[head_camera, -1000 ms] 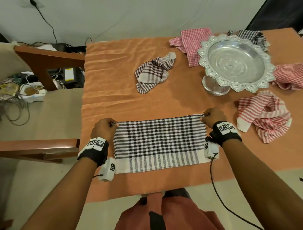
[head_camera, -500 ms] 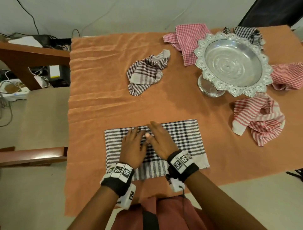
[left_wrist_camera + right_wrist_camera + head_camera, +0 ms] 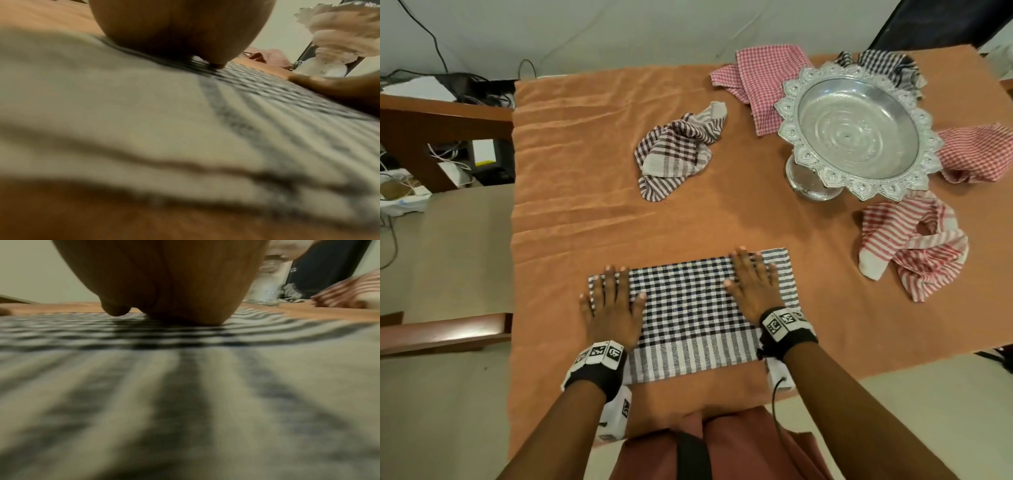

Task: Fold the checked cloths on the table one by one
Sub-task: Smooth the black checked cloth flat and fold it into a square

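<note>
Both palms flat, fingers spread: the left hand [image 3: 612,308] presses the left end of the black checked cloth [image 3: 688,308], the right hand [image 3: 753,284] the right end, nothing gripped. That cloth lies under them as a neat rectangle at the table's [image 3: 585,171] near edge, seemingly part-folded. Still crumpled beyond: a brown checked cloth [image 3: 678,150], a red striped cloth [image 3: 914,246], and more round the silver bowl [image 3: 859,130]
</note>
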Demonstrator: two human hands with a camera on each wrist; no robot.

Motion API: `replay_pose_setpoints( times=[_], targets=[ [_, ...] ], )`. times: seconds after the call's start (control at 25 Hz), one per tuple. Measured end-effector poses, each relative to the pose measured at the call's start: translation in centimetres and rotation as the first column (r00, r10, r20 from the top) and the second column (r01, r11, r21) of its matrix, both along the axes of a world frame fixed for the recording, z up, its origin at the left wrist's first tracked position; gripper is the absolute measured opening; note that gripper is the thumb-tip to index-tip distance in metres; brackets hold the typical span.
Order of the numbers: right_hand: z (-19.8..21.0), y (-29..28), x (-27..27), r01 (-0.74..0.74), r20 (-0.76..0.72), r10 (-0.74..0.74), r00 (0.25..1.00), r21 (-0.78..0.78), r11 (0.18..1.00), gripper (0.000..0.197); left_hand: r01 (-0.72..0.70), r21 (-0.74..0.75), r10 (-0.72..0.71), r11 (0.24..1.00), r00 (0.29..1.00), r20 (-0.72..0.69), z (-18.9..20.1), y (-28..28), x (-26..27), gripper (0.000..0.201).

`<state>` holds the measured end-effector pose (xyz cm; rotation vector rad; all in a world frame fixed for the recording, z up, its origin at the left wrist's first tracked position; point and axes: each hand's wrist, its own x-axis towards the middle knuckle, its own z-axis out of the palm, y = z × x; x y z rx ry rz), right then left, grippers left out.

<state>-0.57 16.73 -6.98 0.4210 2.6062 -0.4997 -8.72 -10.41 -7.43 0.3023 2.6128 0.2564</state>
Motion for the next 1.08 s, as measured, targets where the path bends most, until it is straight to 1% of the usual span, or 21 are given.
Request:
replay_pose_setpoints(
  times=[0.08,0.12,0.2,0.28,0.32,0.4,0.44,0.48,0.52,0.56,0.64,0.68,0.76,0.8,0.88,0.96,1.0,1.08],
  targets=[
    [0.0,3.3,1.1,0.084,0.022,-0.085,0.996,0.053,0.995,0.07,-0.005,-0.032,0.006,0.999,1.0,0.021,0.2,-1.5,-0.9,0.068],
    [0.0,4.1,1.3,0.094,0.043,-0.097,0.994,0.066,0.993,0.069,0.003,-0.036,-0.001,0.999,0.999,0.043,0.1,-1.7,-1.1,0.069],
    [0.2,4.3,1.2,0.104,0.069,-0.108,0.992,0.06,0.993,0.067,0.024,-0.052,-0.021,0.998,0.997,0.072,0.2,-1.6,-1.3,0.069],
    [0.8,3.7,0.7,0.138,0.088,-0.143,0.986,0.064,0.988,0.065,0.032,-0.068,-0.028,0.997,0.998,0.062,0.6,-1.2,-1.5,0.069],
    [1.3,3.3,0.4,0.177,0.092,-0.184,0.979,0.076,0.981,0.066,0.051,-0.072,-0.05,0.996,0.999,0.016,0.8,-1.1,-1.3,0.069],
    [2.4,1.6,-0.1,0.311,0.039,-0.316,0.948,0.102,0.945,0.067,0.133,-0.039,-0.137,0.99,0.98,-0.146,1.4,-0.8,-0.2,0.065],
    [3.1,0.3,-0.4,0.377,-0.017,-0.377,0.926,0.083,0.923,0.066,0.188,-0.001,-0.184,0.982,0.96,-0.211,1.7,-0.5,0.8,0.066],
    [3.6,-1.3,-0.4,0.402,-0.078,-0.398,0.914,0.029,0.915,0.064,0.237,0.035,-0.222,0.971,0.943,-0.248,1.8,0.0,2.2,0.068],
    [3.9,-3.2,-0.3,0.366,-0.131,-0.368,0.921,-0.041,0.93,0.064,0.262,0.059,-0.239,0.963,0.937,-0.255,1.8,0.6,3.7,0.07],
    [4.0,-5.4,0.1,0.28,-0.162,-0.294,0.942,-0.103,0.955,0.064,0.259,0.08,-0.232,0.963,0.94,-0.25,1.6,1.1,5.0,0.07],
    [3.1,-9.5,1.4,0.067,-0.157,-0.092,0.983,-0.158,0.985,0.067,0.234,0.093,-0.211,0.968,0.954,-0.211,0.9,2.0,7.1,0.066],
    [2.3,-10.9,2.3,-0.014,-0.132,-0.006,0.991,-0.148,0.989,0.071,0.236,0.084,-0.218,0.968,0.959,-0.183,0.5,2.2,7.8,0.064],
    [0.6,-12.0,3.9,-0.102,-0.108,0.094,0.99,-0.068,0.992,0.071,0.27,0.057,-0.259,0.961,0.954,-0.152,-0.6,2.1,8.6,0.062],
    [-0.1,-12.0,4.4,-0.122,-0.109,0.118,0.987,-0.031,0.992,0.068,0.287,0.041,-0.278,0.957,0.949,-0.15,-1.0,1.8,9.0,0.06],
    [-0.4,-11.6,4.8,-0.148,-0.116,0.146,0.983,-0.008,0.989,0.072,0.304,0.015,-0.299,0.953,0.943,-0.146,-1.5,0.7,9.0,0.061],
    [-0.5,-10.3,5.3,-0.156,-0.117,0.159,0.98,0.033,0.987,0.076,0.253,-0.008,-0.25,0.968,0.953,-0.168,-1.3,-0.8,8.7,0.067],
    [-0.5,-9.1,5.8,-0.13,-0.111,0.136,0.985,0.06,0.99,0.076,0.208,-0.023,-0.209,0.978,0.961,-0.183,-1.1,-1.5,8.5,0.069],
    [-0.7,-5.6,7.7,-0.007,-0.057,0.012,0.998,0.091,0.996,0.074,0.127,-0.054,-0.135,0.99,0.973,-0.187,-1.0,-2.9,8.1,0.071]
  ],
)
